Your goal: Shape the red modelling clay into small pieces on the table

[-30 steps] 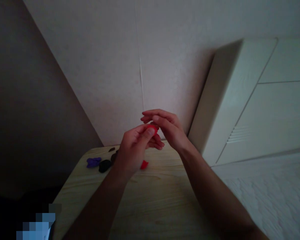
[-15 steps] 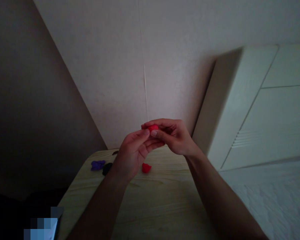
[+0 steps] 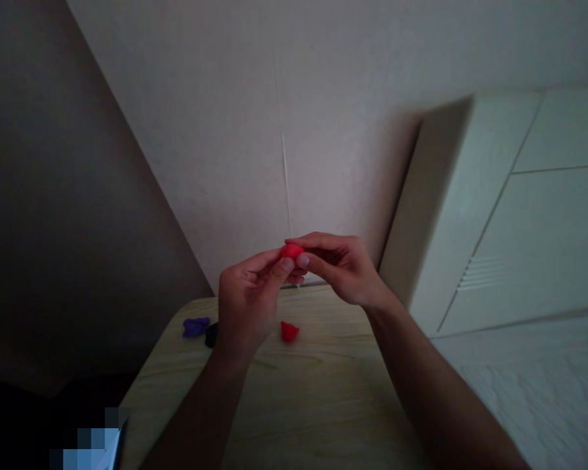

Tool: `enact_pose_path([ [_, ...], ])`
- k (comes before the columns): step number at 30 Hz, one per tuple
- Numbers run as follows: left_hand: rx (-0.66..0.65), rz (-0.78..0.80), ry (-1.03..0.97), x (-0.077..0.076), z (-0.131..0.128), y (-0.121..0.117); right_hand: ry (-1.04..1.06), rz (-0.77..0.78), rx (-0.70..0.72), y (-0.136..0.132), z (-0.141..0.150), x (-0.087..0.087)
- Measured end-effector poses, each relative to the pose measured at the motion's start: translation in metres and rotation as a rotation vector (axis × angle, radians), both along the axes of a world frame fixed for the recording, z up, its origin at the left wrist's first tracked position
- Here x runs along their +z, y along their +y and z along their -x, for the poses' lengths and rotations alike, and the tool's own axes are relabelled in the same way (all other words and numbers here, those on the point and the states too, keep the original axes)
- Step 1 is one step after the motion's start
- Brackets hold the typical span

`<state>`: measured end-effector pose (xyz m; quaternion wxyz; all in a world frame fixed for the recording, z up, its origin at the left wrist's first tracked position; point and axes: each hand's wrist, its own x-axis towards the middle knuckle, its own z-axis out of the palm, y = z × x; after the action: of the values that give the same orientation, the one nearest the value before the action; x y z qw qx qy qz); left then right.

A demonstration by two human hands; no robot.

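Observation:
Between the fingertips of both hands, above the far part of the wooden table (image 3: 313, 391), is a small rounded lump of red modelling clay (image 3: 292, 250). My left hand (image 3: 255, 294) pinches it from the left, thumb in front. From the right, my right hand (image 3: 338, 264) grips the same lump with thumb and index finger. A second, smaller piece of red clay (image 3: 289, 331) lies on the tabletop below the hands. Further left rest a purple clay lump (image 3: 196, 327) and a black lump (image 3: 212, 335), the latter partly hidden behind my left wrist.
A pale wall (image 3: 225, 130) rises behind the table's far edge. On the right stands a white panelled cabinet or headboard (image 3: 534, 228), with a light quilted surface (image 3: 539, 391) below it. A device with a pixelated screen (image 3: 95, 450) sits at the lower left.
My left hand has turned more upright and shifted slightly left, its fingers now curled at the clay. The held clay has moved slightly left and shows a rounder face.

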<state>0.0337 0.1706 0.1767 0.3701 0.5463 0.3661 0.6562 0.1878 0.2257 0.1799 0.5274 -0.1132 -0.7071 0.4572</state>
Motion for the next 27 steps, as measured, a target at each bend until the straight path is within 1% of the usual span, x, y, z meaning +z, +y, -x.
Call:
enact_pose_path([
  [2,-0.027,-0.015,-0.016,0.001,-0.002,0.001,-0.017,-0.055,-0.054,0.0,-0.001,0.001],
  [4,-0.033,-0.032,-0.029,0.001,-0.002,0.003,-0.026,-0.135,-0.142,0.0,-0.002,0.001],
  [6,0.003,-0.039,-0.02,0.001,-0.002,0.005,-0.057,-0.209,-0.215,0.0,-0.003,0.001],
  [9,0.093,-0.071,-0.001,0.001,0.001,0.006,-0.118,-0.261,-0.234,-0.002,-0.003,0.0],
  [12,0.157,-0.142,0.068,0.001,0.003,0.003,-0.071,-0.187,-0.204,-0.003,0.0,-0.001],
  [15,0.248,-0.211,0.213,-0.003,0.001,0.0,0.013,-0.071,-0.184,-0.005,0.006,-0.003],
  [17,0.318,-0.256,0.328,-0.005,-0.001,-0.001,0.04,-0.023,-0.206,-0.006,0.011,-0.004],
  [19,0.361,-0.289,0.421,-0.006,-0.003,-0.002,0.053,0.006,-0.245,-0.008,0.016,-0.005],
  [22,0.381,-0.31,0.463,-0.006,-0.006,-0.003,0.068,0.042,-0.297,-0.012,0.021,-0.006],
  [24,0.384,-0.3,0.472,-0.005,-0.006,-0.005,0.086,0.074,-0.301,-0.014,0.022,-0.004],
  [27,0.34,-0.232,0.429,-0.003,-0.006,-0.007,0.124,0.158,-0.215,-0.015,0.022,-0.002],
])
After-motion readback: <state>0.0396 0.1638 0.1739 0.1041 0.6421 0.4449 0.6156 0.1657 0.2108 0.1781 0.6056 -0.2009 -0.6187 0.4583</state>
